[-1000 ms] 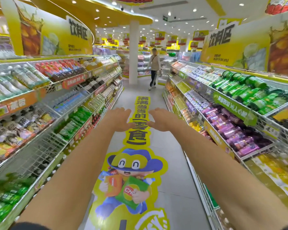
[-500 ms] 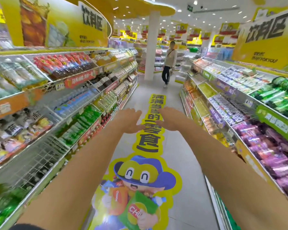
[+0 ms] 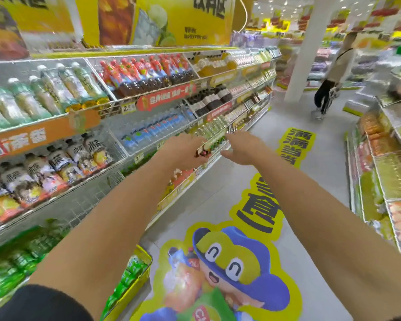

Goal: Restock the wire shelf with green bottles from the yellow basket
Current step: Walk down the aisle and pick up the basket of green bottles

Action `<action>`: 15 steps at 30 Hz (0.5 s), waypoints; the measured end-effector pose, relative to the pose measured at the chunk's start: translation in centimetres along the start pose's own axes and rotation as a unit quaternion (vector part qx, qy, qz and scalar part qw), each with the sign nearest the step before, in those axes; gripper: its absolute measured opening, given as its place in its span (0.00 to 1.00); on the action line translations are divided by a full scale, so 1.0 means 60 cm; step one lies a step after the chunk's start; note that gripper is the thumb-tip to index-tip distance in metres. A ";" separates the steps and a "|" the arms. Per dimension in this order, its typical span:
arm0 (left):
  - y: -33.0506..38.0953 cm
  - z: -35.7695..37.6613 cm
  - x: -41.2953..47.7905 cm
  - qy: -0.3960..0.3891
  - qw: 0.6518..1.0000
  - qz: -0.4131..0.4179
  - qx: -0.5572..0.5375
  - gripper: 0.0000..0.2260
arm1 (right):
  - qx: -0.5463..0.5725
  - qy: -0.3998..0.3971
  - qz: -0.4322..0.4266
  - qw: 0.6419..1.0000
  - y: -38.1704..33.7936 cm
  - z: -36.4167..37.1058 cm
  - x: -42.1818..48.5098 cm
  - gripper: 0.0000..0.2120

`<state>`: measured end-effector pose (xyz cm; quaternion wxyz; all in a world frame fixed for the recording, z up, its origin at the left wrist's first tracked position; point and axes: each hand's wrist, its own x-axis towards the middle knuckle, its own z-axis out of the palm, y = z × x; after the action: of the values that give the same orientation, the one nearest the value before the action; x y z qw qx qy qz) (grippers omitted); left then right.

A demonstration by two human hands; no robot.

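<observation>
A yellow basket (image 3: 141, 278) with green bottles (image 3: 127, 278) inside stands on the floor at the bottom left, beside the left shelving. The wire shelf (image 3: 63, 207) at lower left holds green bottles (image 3: 16, 262) near me and has a bare mesh stretch further along. Both my arms reach forward at chest height. My left hand (image 3: 183, 150) and my right hand (image 3: 243, 147) are open, fingers relaxed, and hold nothing. They hover in the air in front of the left shelving, well above the basket.
Left shelving (image 3: 125, 107) carries rows of drink bottles on several levels. More shelves (image 3: 384, 158) line the right side. A cartoon floor sticker (image 3: 229, 262) runs down the aisle. A person (image 3: 333, 72) walks by a white pillar (image 3: 308, 47) at the far end.
The view has swung left and down toward the left shelving. The yellow basket has come into sight at the bottom. Both hands stay open and held out in front.
</observation>
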<state>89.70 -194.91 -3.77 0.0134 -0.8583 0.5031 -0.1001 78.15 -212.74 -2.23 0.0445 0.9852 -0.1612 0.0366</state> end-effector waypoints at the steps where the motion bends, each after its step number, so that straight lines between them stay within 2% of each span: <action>1: -0.005 0.004 0.011 -0.003 1.000 -0.005 0.014 0.27 | 0.000 -0.003 -0.019 1.000 -0.002 0.001 0.025 0.27; 4: -0.051 0.032 0.046 -0.030 0.997 -0.048 0.061 0.29 | 0.001 -0.022 -0.078 0.997 -0.018 0.023 0.111 0.26; 7: -0.129 0.063 0.056 -0.058 0.992 -0.099 0.048 0.32 | -0.024 -0.044 -0.123 0.991 -0.056 0.052 0.202 0.25; 12: -0.286 0.097 0.018 -0.110 0.972 -0.202 0.054 0.27 | -0.008 -0.071 -0.193 0.979 -0.163 0.079 0.340 0.27; 15: -0.376 0.127 -0.027 -0.119 0.956 -0.267 0.034 0.30 | -0.007 -0.074 -0.251 0.965 -0.247 0.094 0.413 0.26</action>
<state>109.75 -182.96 -8.69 0.0753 -0.9660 0.2469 -0.0142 106.66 -207.08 -6.81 0.0467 0.9938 0.0883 -0.0496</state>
